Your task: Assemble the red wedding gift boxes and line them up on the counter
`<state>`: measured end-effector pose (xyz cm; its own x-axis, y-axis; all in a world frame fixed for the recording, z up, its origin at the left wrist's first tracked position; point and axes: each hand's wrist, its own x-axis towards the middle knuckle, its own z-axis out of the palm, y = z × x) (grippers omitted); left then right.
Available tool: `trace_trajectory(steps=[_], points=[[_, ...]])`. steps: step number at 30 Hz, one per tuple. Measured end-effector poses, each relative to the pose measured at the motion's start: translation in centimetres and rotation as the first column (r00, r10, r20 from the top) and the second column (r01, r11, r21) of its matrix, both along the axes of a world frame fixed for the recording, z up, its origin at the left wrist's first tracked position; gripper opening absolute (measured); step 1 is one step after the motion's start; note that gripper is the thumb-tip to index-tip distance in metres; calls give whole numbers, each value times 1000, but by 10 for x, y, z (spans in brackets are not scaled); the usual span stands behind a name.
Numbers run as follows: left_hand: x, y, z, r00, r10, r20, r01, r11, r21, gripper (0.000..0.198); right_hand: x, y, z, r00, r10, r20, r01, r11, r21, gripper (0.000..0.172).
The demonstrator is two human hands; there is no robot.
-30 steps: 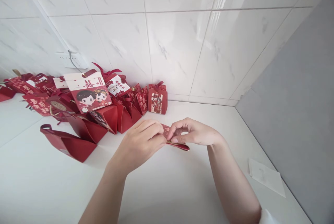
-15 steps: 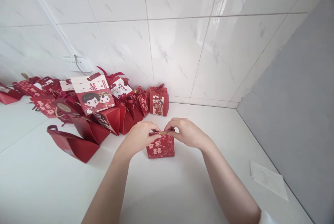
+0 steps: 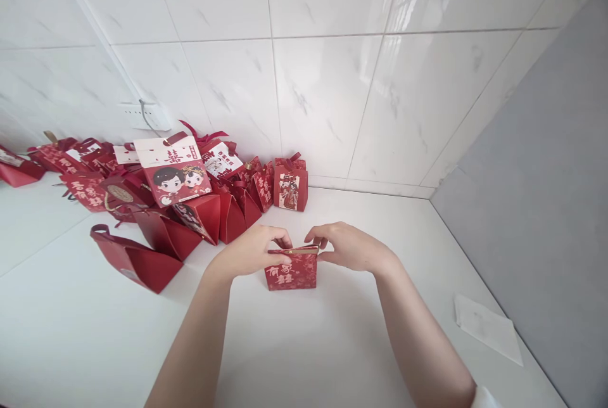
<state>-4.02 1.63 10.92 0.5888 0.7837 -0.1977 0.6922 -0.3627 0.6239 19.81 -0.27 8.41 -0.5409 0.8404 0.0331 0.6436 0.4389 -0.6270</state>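
A small red gift box (image 3: 299, 275) with pale lettering stands upright on the white table, a gold strip along its top edge. My left hand (image 3: 254, 251) pinches the left end of that top, thumb in front and fingers behind. At the upper right corner is my right hand (image 3: 349, 247), its bent fingers and thumb apart. The index finger hovers just above the edge, and the thumb is close beside the corner; whether it touches cannot be made out.
Several red gift boxes and bags (image 3: 159, 230) with ribbon handles are heaped at the left. Another red box (image 3: 291, 191) stands by the tiled wall (image 3: 327, 104). A flat white packet (image 3: 488, 329) lies at the right, near the grey panel (image 3: 532, 205). A socket (image 3: 145, 116) is on the wall.
My right hand has loosened from the top of the box and shifted right, baring more of the gold strip. My left hand stays at the left end.
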Motion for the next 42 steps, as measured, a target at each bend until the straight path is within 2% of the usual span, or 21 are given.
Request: trace_trajectory(steps=[2, 4, 7, 9, 11, 14, 16, 18, 20, 21, 23, 27, 29, 32, 35, 38, 40, 42], points=[[-7, 3, -2, 1000, 2, -10, -3, 998, -55, 28, 3, -1, 0, 1000, -4, 22, 4, 1000, -3, 25], [-16, 8, -4, 997, 21, -75, -24, 999, -45, 33, 3, -3, 2, 1000, 17, 12, -17, 1000, 0, 22], [-28, 11, -1, 983, 124, -132, -105, 984, 144, 25, 0, -5, 6, 1000, -15, 12, 14, 999, 51, 16], [-31, 10, 5, 979, 195, -60, -168, 935, 311, 26, -3, -7, 11, 996, -94, -1, 94, 987, 134, 19], [-31, 8, 11, 973, 222, 65, -229, 887, 400, 28, -5, -8, 14, 986, -155, -55, 163, 964, 208, 18], [-29, 6, 14, 926, 273, 262, -361, 844, 396, 31, -8, -9, 15, 964, -231, -131, 259, 926, 275, 15], [-30, 7, 10, 898, 326, 294, -419, 837, 351, 36, -12, -10, 12, 966, -247, -80, 260, 931, 257, 14], [-34, 7, 3, 926, 339, 165, -372, 896, 245, 42, -16, -11, 5, 980, -188, 59, 176, 971, 160, 12], [-39, 6, -3, 949, 308, -63, -303, 950, 76, 52, -21, -13, 0, 977, -99, 189, 91, 995, 52, 11], [-41, 5, -5, 945, 290, -154, -293, 956, 3, 58, -22, -14, -2, 971, -71, 229, 68, 997, 23, 11], [-44, 3, -6, 928, 296, -228, -318, 946, -63, 63, -25, -15, -3, 961, -56, 271, 54, 998, 14, 12], [-38, 2, -4, 948, 298, -112, -306, 950, -59, 54, -29, -14, -4, 929, -93, 359, 73, 995, 69, 19], [-32, 3, -5, 959, 283, 26, -281, 957, -64, 54, -34, -12, -6, 912, -116, 393, 84, 992, 98, 21], [-23, 6, -9, 920, 315, 234, -311, 949, -55, 59, -46, -9, -11, 905, -165, 391, 123, 984, 129, 25], [-18, 5, -15, 950, 231, 212, -240, 970, 19, 84, -56, -8, -17, 919, -151, 364, 109, 985, 135, 28], [-16, 3, -24, 983, 89, 162, -99, 993, 56, 111, -57, -10, -21, 943, -27, 332, 1, 997, 78, 19], [-17, 3, -33, 978, 83, 192, -95, 994, 57, 113, -53, -11, -20, 947, 26, 320, -42, 998, 43, 13], [-19, 5, -46, 962, 116, 248, -135, 989, 61, 118, -48, -12, -16, 951, 13, 310, -29, 999, 45, 11]])
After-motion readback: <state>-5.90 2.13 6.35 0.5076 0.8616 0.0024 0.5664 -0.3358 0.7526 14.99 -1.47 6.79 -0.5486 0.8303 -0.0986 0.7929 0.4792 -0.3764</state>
